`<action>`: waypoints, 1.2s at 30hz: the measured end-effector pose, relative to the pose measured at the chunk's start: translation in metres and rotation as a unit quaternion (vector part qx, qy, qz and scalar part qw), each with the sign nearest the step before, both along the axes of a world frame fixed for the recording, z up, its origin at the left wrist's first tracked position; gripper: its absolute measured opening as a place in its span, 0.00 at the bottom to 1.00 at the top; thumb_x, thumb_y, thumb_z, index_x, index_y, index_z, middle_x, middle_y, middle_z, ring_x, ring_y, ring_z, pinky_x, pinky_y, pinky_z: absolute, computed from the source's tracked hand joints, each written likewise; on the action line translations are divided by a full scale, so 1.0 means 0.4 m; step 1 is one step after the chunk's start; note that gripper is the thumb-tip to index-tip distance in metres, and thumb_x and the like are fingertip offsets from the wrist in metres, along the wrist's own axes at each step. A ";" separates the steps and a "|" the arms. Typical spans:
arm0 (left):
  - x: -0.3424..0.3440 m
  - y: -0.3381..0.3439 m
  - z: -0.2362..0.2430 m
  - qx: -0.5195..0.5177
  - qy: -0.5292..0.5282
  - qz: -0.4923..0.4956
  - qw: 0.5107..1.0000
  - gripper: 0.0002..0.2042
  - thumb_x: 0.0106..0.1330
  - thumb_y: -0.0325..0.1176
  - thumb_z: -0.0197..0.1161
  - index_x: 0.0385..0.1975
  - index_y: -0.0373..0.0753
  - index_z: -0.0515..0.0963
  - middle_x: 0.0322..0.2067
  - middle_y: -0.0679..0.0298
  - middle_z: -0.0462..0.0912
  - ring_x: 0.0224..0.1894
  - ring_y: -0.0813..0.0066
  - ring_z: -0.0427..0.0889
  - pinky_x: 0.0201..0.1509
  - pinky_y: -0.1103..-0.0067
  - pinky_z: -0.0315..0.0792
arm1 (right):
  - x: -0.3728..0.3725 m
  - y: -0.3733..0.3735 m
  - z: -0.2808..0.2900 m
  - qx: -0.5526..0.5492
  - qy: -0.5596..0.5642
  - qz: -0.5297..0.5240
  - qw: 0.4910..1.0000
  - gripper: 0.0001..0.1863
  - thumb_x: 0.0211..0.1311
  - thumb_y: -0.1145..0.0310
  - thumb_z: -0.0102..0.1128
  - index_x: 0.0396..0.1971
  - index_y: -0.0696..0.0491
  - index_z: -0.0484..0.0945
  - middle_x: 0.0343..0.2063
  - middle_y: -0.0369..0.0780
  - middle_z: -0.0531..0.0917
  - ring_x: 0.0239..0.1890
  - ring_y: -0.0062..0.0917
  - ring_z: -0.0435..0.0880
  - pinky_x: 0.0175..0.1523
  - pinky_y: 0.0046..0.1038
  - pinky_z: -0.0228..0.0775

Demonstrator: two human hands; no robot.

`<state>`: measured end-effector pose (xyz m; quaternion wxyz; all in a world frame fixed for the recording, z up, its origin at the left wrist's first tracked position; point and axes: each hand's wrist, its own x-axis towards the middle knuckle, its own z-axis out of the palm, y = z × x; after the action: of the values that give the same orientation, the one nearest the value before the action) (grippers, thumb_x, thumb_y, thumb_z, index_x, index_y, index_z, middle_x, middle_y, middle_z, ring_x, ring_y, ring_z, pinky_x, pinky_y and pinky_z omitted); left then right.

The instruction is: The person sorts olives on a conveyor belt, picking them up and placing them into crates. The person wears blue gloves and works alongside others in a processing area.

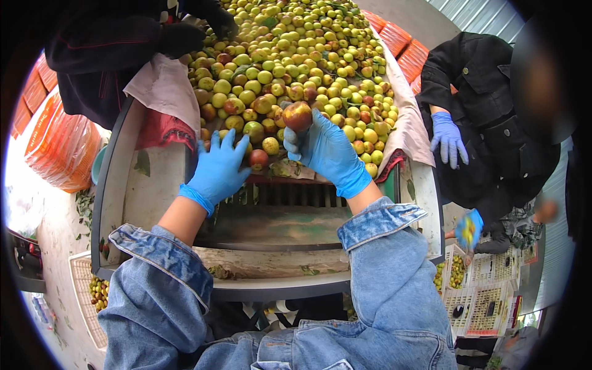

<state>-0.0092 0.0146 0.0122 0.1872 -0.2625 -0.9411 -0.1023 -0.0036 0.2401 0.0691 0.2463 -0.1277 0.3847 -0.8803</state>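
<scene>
A deep heap of yellow-green and reddish-brown jujubes (280, 68) covers the sorting table in front of me. My right hand (327, 151), in a blue glove, holds up one large red-brown jujube (298, 116) between thumb and fingers at the near edge of the heap. My left hand (219, 166), gloved in the same blue, lies with fingers spread against the nearest fruit and grips nothing. Between the two hands sits a dark red jujube (258, 160), close to the left fingertips.
Below my hands is a slatted gap (290, 194) in the table frame. Pink cloth (163, 89) drapes its sides. Co-workers stand at left and right, one with a purple glove (448, 139). Plastic crates (487, 271) stand lower right, an orange bag (61, 145) at left.
</scene>
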 end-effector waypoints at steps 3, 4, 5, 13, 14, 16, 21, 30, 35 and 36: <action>0.014 -0.003 -0.008 -0.054 -0.028 -0.048 0.997 0.27 0.55 0.45 0.63 0.56 0.45 0.67 0.59 0.56 0.62 0.64 0.49 0.58 0.60 0.40 0.50 | 0.038 -0.010 0.012 0.011 0.019 -0.016 1.000 0.30 0.69 0.48 0.40 0.59 0.56 0.63 0.35 0.41 0.78 0.32 0.27 0.77 0.34 0.27 0.68; 0.012 0.000 -0.002 -0.054 -0.045 -0.076 0.995 0.26 0.56 0.44 0.63 0.55 0.46 0.68 0.59 0.57 0.63 0.63 0.50 0.59 0.60 0.40 0.49 | 0.052 -0.013 0.020 0.018 0.030 -0.021 0.999 0.30 0.69 0.47 0.40 0.59 0.56 0.62 0.34 0.41 0.78 0.32 0.27 0.77 0.33 0.27 0.67; 0.009 -0.002 0.011 -0.056 -0.063 -0.101 0.991 0.25 0.56 0.44 0.63 0.54 0.46 0.69 0.58 0.58 0.64 0.63 0.51 0.60 0.60 0.41 0.49 | 0.062 -0.013 0.025 0.025 0.012 -0.025 0.999 0.31 0.68 0.47 0.40 0.61 0.55 0.60 0.36 0.43 0.78 0.33 0.27 0.77 0.35 0.27 0.69; -0.017 0.024 0.028 0.064 -0.005 -0.068 0.996 0.25 0.55 0.37 0.64 0.55 0.47 0.68 0.55 0.56 0.66 0.58 0.53 0.64 0.59 0.55 0.58 | 0.168 0.029 0.082 0.061 0.087 -0.070 0.992 0.22 0.69 0.54 0.45 0.58 0.48 0.63 0.43 0.46 0.75 0.31 0.24 0.75 0.30 0.22 0.68; -0.011 0.005 0.016 0.011 -0.041 -0.022 0.999 0.30 0.55 0.40 0.64 0.60 0.47 0.64 0.61 0.51 0.59 0.64 0.47 0.55 0.60 0.48 0.55 | 0.230 0.044 0.129 0.154 0.114 -0.101 0.976 0.20 0.67 0.58 0.47 0.56 0.47 0.65 0.43 0.46 0.75 0.27 0.22 0.74 0.28 0.19 0.65; 0.016 -0.020 0.017 -0.097 -0.138 -0.035 0.985 0.32 0.55 0.44 0.64 0.61 0.46 0.63 0.66 0.49 0.48 0.68 0.44 0.47 0.61 0.40 0.49 | 0.366 0.134 0.167 0.309 0.172 -0.188 0.916 0.16 0.63 0.63 0.52 0.49 0.50 0.67 0.39 0.44 0.79 0.21 0.22 0.74 0.23 0.22 0.65; 0.039 0.009 0.030 -0.083 -0.155 -0.140 0.974 0.27 0.56 0.46 0.63 0.56 0.44 0.69 0.65 0.48 0.51 0.66 0.48 0.52 0.58 0.41 0.54 | 0.898 0.532 0.020 0.429 -0.109 -0.480 0.757 0.13 0.62 0.56 0.55 0.41 0.47 0.72 0.32 0.33 0.77 0.36 0.17 0.76 0.35 0.19 0.69; 0.012 0.036 0.023 0.039 0.053 -0.112 0.992 0.30 0.52 0.41 0.67 0.56 0.44 0.67 0.59 0.52 0.63 0.59 0.50 0.64 0.55 0.54 0.64 | 1.468 0.729 -0.316 0.845 -0.317 -0.413 0.122 0.22 0.65 0.61 0.47 0.55 0.59 0.68 0.56 0.51 0.69 0.58 0.41 0.67 0.60 0.36 0.59; 0.003 0.003 -0.016 -0.021 -0.015 -0.127 0.992 0.32 0.52 0.40 0.66 0.59 0.46 0.65 0.56 0.49 0.65 0.57 0.44 0.64 0.60 0.60 0.63 | 0.690 0.361 0.012 0.663 0.108 -0.482 0.563 0.14 0.63 0.77 0.48 0.47 0.61 0.75 0.44 0.44 0.79 0.49 0.29 0.76 0.57 0.28 0.65; -0.005 0.016 0.004 -0.033 -0.085 -0.146 0.985 0.31 0.52 0.40 0.66 0.58 0.46 0.66 0.53 0.50 0.66 0.55 0.46 0.66 0.58 0.62 0.65 | 0.593 0.325 0.032 0.687 0.212 -0.393 0.572 0.16 0.60 0.78 0.50 0.48 0.59 0.75 0.48 0.45 0.77 0.52 0.31 0.75 0.59 0.30 0.63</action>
<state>-0.0113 0.0208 0.0137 0.0813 -0.3934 -0.9079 -0.1196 0.2336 0.3700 0.0818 -0.1991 0.0606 0.9279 -0.3092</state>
